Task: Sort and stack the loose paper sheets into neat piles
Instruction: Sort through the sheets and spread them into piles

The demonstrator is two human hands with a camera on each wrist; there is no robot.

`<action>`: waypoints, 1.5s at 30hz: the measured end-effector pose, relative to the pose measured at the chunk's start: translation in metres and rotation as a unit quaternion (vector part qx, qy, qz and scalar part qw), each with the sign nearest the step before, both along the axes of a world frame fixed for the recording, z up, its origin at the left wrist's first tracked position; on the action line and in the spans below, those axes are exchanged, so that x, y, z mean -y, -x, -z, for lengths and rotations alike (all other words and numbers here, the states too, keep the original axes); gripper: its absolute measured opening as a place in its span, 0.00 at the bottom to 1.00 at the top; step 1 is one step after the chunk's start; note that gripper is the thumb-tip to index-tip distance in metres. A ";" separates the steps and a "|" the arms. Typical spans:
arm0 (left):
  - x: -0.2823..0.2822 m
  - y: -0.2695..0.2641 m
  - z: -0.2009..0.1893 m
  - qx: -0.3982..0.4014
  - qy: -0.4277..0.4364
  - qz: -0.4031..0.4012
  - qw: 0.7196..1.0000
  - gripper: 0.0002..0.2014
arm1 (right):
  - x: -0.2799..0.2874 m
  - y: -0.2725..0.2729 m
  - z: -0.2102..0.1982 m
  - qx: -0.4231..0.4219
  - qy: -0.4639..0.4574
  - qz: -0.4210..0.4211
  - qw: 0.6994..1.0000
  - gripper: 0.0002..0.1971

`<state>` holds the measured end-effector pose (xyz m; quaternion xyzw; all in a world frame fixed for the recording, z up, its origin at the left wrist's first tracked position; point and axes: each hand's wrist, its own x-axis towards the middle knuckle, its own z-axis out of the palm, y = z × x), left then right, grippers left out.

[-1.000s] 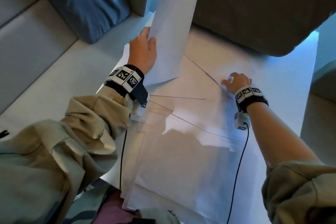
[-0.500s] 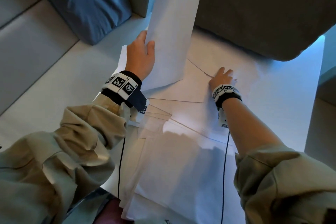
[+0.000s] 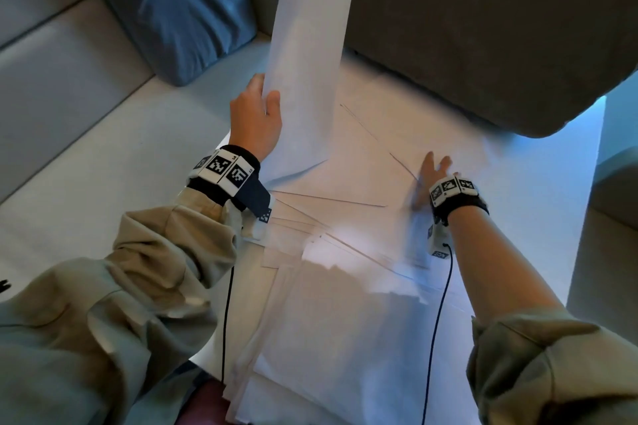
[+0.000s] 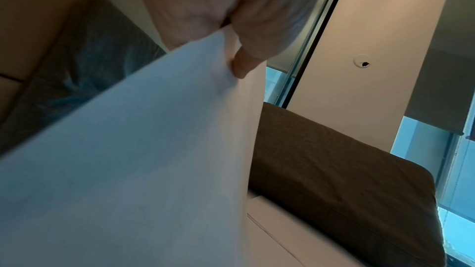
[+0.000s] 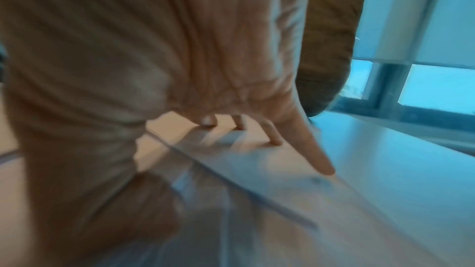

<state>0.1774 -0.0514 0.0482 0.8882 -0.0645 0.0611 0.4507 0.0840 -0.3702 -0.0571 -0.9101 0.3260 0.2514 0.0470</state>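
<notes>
Several white paper sheets (image 3: 345, 286) lie fanned and overlapping on a white table (image 3: 538, 183). My left hand (image 3: 257, 117) grips a bundle of sheets (image 3: 310, 45) by its left edge and holds it upright over the far left of the spread; in the left wrist view the thumb (image 4: 246, 60) presses on that bundle (image 4: 141, 159). My right hand (image 3: 431, 176) lies flat with spread, straight fingers (image 5: 316, 155) on a loose sheet (image 5: 257, 180) at the right, and is blurred.
A brown cushion (image 3: 483, 28) overhangs the table's far right. A blue pillow (image 3: 172, 0) rests on the grey sofa (image 3: 51, 79) at the left. Black cables (image 3: 438, 321) run from both wristbands across the papers.
My right hand slid left across the sheets and then back toward the right, its fingers now straight and spread. The left hand keeps the upright bundle almost still.
</notes>
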 end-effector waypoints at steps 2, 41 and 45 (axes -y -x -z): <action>-0.002 0.001 -0.001 0.005 0.001 0.001 1.000 0.15 | 0.006 0.008 -0.002 -0.045 -0.027 0.007 0.999 0.52; 0.048 0.057 -0.057 0.108 0.069 0.246 0.961 0.14 | -0.084 0.030 -0.205 0.661 -0.090 -0.214 0.713 0.07; 0.033 0.087 -0.060 0.035 0.056 0.258 0.964 0.11 | -0.088 0.037 -0.205 0.678 -0.103 -0.186 0.704 0.06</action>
